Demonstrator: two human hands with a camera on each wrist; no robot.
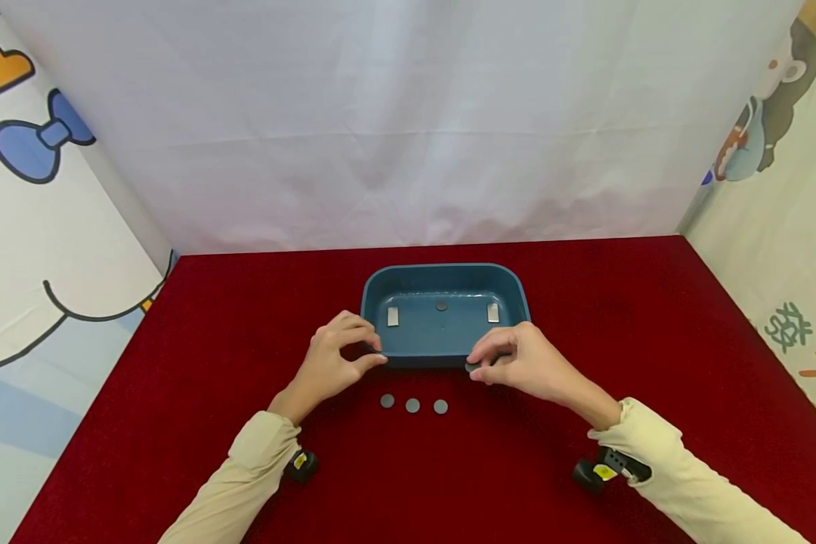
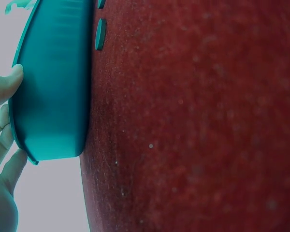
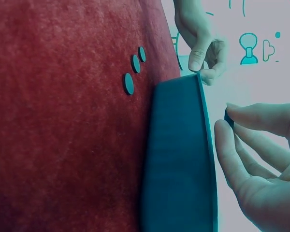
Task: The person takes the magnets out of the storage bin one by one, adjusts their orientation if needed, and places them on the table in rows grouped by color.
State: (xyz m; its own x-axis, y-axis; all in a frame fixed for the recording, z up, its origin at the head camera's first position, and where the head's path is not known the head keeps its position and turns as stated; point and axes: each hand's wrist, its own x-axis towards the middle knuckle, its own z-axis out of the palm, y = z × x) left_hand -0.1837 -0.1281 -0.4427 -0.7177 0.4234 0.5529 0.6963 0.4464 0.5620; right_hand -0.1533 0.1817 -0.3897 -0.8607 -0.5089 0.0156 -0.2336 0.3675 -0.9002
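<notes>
A blue rectangular tub (image 1: 442, 361) with rounded corners stands on the red cloth. My left hand (image 1: 336, 355) grips its near left corner, thumb and fingers at the rim, as the left wrist view also shows. Near the front right corner my right hand (image 1: 517, 359) pinches a small grey disc (image 3: 229, 118) between thumb and fingertips, at rim height. Inside the tub lie another disc (image 1: 441, 306), a silver rectangular piece (image 1: 393, 316) on the left and a similar silver piece (image 1: 493, 313) on the right. Three grey discs (image 1: 412, 406) form a row in front of the tub.
The red cloth (image 1: 245, 302) covers the table. A white curtain (image 1: 408, 151) hangs behind it, with printed panels (image 1: 54, 227) at the left and right sides. Both wrists carry strapped black cameras (image 1: 302, 465).
</notes>
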